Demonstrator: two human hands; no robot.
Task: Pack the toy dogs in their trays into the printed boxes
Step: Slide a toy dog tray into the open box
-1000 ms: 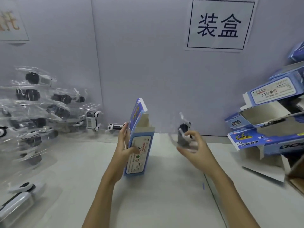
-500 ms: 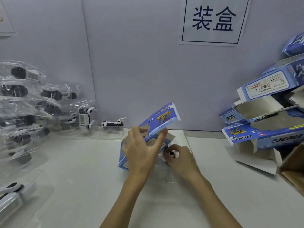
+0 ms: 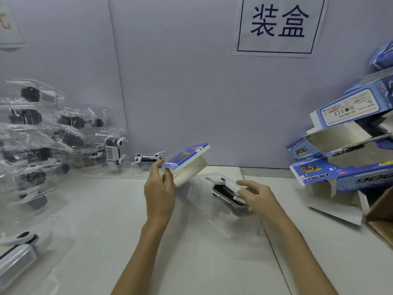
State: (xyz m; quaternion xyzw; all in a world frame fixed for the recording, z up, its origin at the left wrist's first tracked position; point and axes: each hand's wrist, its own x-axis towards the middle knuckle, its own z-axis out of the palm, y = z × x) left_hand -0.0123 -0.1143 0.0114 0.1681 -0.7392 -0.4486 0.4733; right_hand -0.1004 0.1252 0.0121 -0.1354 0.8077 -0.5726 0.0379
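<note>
I see my left hand (image 3: 159,194) holding a printed box (image 3: 187,161) above the table (image 3: 127,231), fingers and thumb pinching its near end, the box tilted with its open side toward the right. Just right of the box, my right hand (image 3: 258,195) grips a clear tray (image 3: 223,195) with a black and white toy dog (image 3: 226,191) lying inside; the tray is near the box mouth but apart from it. Far left of the box lies a pile of more trays with dogs (image 3: 42,135). Far right of it, empty boxes (image 3: 344,150) are stacked against the wall.
</note>
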